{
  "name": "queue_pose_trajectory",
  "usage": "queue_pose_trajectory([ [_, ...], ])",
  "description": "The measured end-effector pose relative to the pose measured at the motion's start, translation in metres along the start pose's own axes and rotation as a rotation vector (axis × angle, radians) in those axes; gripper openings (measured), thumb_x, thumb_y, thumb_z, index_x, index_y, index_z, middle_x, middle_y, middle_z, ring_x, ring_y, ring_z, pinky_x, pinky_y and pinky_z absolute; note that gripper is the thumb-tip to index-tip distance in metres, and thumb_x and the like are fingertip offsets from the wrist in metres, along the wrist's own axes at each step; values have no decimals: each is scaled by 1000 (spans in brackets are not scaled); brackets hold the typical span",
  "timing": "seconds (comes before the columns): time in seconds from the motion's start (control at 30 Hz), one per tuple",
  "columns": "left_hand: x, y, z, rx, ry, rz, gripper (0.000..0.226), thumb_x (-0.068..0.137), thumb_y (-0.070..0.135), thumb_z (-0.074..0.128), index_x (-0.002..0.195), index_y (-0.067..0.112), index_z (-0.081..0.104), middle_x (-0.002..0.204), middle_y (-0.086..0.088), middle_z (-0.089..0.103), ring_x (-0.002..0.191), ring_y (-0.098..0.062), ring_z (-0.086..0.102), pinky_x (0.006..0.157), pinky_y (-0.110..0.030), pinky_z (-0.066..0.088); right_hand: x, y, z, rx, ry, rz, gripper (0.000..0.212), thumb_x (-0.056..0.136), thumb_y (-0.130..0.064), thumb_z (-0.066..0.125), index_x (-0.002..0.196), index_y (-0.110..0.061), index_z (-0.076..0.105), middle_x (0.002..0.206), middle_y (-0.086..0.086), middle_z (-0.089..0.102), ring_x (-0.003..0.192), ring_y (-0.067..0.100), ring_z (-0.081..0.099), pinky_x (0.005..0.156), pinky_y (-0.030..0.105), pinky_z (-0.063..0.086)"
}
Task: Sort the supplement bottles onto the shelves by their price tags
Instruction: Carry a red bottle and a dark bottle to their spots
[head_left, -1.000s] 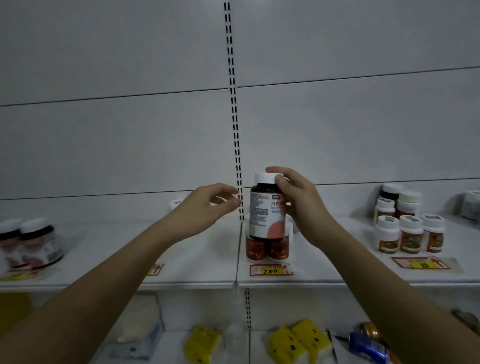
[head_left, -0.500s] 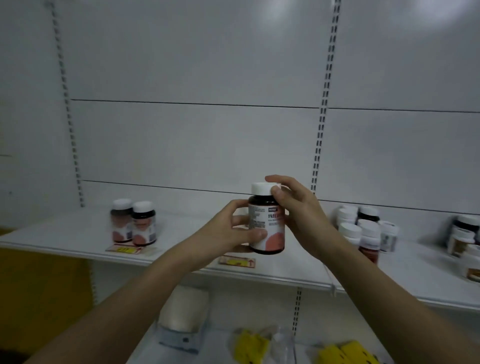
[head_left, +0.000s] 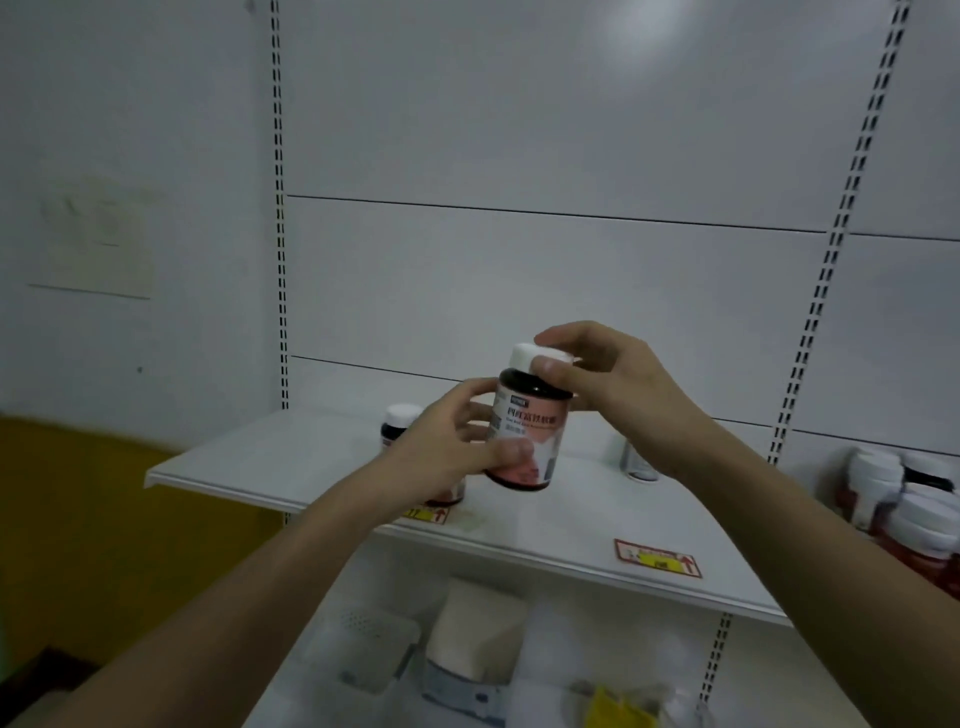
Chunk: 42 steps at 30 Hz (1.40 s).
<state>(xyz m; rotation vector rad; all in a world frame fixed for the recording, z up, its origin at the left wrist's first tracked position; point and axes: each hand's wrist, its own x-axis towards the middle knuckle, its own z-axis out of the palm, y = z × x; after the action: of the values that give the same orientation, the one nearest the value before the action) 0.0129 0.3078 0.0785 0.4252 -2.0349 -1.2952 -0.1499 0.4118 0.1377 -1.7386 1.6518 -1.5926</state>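
Observation:
I hold a dark supplement bottle (head_left: 530, 436) with a white cap and a pink-and-white label upright above the white shelf (head_left: 260, 462). My left hand (head_left: 447, 441) wraps its lower body from the left. My right hand (head_left: 613, 384) pinches the cap and neck from the right. Behind my left hand stands another white-capped bottle (head_left: 397, 423), partly hidden. A yellow-and-red price tag (head_left: 426, 515) lies on the shelf below it. A second price tag (head_left: 657, 558) lies further right.
A cluster of white-capped bottles (head_left: 909, 509) stands at the shelf's right end. A small grey bottle (head_left: 636, 465) sits behind my right wrist. The lower shelf holds a white bag (head_left: 478, 629), a clear box (head_left: 363, 644) and yellow packs (head_left: 618, 706).
The view has swung left along the shelf. The bottle went from my right hand alone to both hands, and it now hangs in front of the leftmost bottles.

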Motion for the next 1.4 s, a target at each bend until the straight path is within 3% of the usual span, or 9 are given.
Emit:
queue_pose_trajectory([
  [0.2, 37, -38, -69, 117, 273, 41, 26, 95, 36, 56, 120, 28, 60, 115, 13, 67, 110, -1, 59, 98, -28, 47, 69, 14, 16, 26, 220, -21, 29, 85, -32, 74, 110, -18, 66, 104, -1, 68, 93, 14, 69, 79, 32, 58],
  [0.33, 59, -83, -119, 310, 417, -11, 21, 97, 32, 54, 114, 24, 63, 112, 12, 66, 107, -1, 58, 86, -13, 40, 125, 44, 39, 27, 252, -6, 32, 84, -33, 75, 111, -21, 63, 110, -5, 65, 102, 13, 65, 87, 34, 54],
  [0.4, 66, -107, -139, 392, 435, -78, 18, 97, 30, 54, 112, 23, 63, 109, 11, 65, 102, -3, 58, 83, -12, 41, 152, 62, 59, 59, 239, 30, 34, 83, -32, 76, 112, -20, 63, 111, -4, 64, 103, 15, 64, 88, 36, 54],
  [0.5, 74, -149, -160, 548, 394, -217, 20, 97, 30, 54, 115, 23, 61, 111, 7, 62, 106, -11, 57, 87, -24, 43, 183, 87, 89, 79, 155, 103, 38, 81, -28, 78, 115, -18, 62, 107, -4, 62, 99, 15, 64, 87, 36, 56],
  [0.67, 86, -215, -168, 790, 213, -364, 35, 98, 37, 50, 131, 27, 54, 137, 3, 53, 123, -16, 49, 103, -32, 39, 208, 113, 122, -67, -126, 214, 38, 83, -25, 76, 119, -20, 62, 109, -1, 61, 100, 18, 63, 84, 34, 56],
  [0.87, 109, -245, -172, 1045, 49, -345, 48, 99, 48, 34, 144, 33, 38, 153, 4, 34, 141, -17, 30, 117, -45, 18, 220, 127, 152, -227, -266, 305, 30, 86, -28, 73, 115, -27, 67, 111, -1, 59, 98, 14, 62, 81, 30, 56],
  [1.03, 109, -252, -174, 1089, 40, -303, 47, 99, 48, 32, 143, 33, 38, 150, 4, 36, 139, -19, 31, 114, -48, 18, 216, 132, 166, -361, -399, 440, 28, 87, -34, 72, 114, -31, 68, 107, -4, 66, 98, 12, 63, 76, 25, 55],
  [1.23, 110, -260, -176, 1096, 17, -285, 50, 98, 46, 30, 144, 28, 37, 148, -2, 37, 136, -23, 32, 112, -51, 19, 211, 126, 181, -426, -332, 522, 25, 94, -35, 62, 118, -37, 67, 114, -12, 64, 104, 6, 58, 74, 24, 51],
  [1.4, 106, -259, -179, 1010, -10, -300, 51, 98, 46, 34, 145, 27, 35, 152, -2, 34, 140, -24, 28, 115, -51, 13, 200, 115, 191, -502, -293, 527, 36, 97, -36, 57, 133, -36, 58, 124, -6, 61, 110, 14, 57, 90, 29, 48],
])
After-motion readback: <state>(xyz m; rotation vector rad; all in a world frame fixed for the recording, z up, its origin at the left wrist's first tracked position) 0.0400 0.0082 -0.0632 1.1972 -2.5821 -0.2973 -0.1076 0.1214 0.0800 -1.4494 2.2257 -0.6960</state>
